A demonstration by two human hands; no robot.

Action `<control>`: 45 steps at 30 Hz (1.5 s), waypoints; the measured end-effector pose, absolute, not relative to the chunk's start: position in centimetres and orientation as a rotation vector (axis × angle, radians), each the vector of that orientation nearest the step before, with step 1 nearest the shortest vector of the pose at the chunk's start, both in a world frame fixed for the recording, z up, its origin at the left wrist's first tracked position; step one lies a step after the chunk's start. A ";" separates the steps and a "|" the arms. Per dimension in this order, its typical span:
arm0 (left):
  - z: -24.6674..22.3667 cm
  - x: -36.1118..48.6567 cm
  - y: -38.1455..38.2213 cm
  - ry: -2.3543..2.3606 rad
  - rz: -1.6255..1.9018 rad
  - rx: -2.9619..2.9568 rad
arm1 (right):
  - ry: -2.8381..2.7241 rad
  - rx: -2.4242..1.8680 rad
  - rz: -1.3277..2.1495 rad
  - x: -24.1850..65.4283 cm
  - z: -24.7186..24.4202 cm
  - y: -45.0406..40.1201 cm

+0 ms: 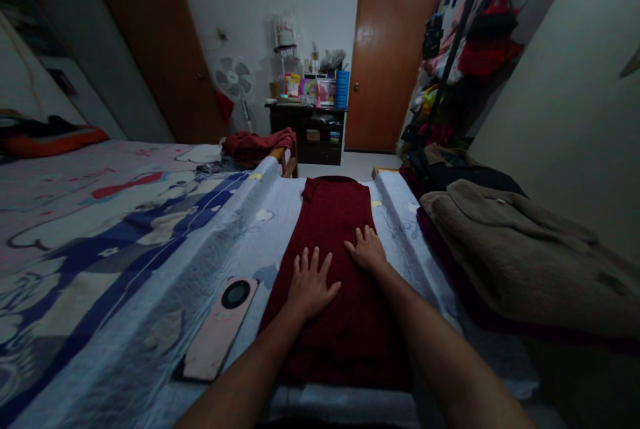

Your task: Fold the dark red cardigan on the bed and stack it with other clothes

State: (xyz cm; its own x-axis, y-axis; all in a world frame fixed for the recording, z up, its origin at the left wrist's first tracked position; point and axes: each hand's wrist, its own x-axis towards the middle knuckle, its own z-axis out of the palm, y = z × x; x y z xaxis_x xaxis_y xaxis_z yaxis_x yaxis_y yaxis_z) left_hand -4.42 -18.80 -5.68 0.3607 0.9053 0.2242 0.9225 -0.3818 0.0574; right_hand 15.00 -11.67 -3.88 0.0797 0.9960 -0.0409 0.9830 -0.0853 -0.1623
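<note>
A dark red garment (330,215), folded into a long strip, lies flat on the light blue bedding in front of me. My left hand (311,285) rests palm down on its left middle part, fingers spread. Slightly farther away, my right hand (367,249) lies flat near the garment's right edge, its fingers also apart. Neither hand grips anything. To the left of the garment, a pink phone (220,329) with a round black camera ring lies back side up on the bedding. What kind of garment it is, I cannot tell.
On the right, a stack of folded clothes has a brown fleece coat (520,255) on top. A patterned bed cover (125,215) spreads on the left. Red cloth (257,143) hangs over a wooden bed rail. Behind stand a fan (235,79), a dark cabinet (305,125) and a wooden door (383,62).
</note>
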 end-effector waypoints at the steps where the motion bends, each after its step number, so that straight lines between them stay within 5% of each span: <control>1: -5.7 -4.4 -18.9 -1.704 -0.340 -2.529 | -2.051 -2.255 0.229 15.4 -4.0 -11.0; 8: -3.8 -4.5 -17.7 -1.764 -0.334 -2.573 | -1.923 -2.304 0.223 16.0 -3.2 -7.3; 16: -4.3 -4.9 -12.8 -1.772 -0.378 -2.453 | -2.340 -1.757 0.193 10.0 -3.5 -4.8; 29: -5.6 -5.0 -13.2 -1.796 -0.374 -2.398 | -2.298 -2.046 0.264 10.2 -3.1 -0.3; 36: -5.7 -4.9 -13.2 -1.815 -0.378 -2.413 | -2.568 -1.598 0.295 7.3 -3.4 2.0; 45: -6.0 -4.8 -13.1 -1.850 -0.376 -2.411 | -2.523 -1.748 0.361 7.0 -4.3 6.1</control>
State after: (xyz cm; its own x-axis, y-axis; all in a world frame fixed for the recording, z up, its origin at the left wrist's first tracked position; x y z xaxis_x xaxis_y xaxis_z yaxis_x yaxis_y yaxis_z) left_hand -4.80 -13.11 -5.95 0.2410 0.9402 0.2408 0.9596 -0.2680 0.0861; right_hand 6.96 6.10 -4.29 -0.3595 0.9287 -0.0907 0.9169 0.3335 -0.2193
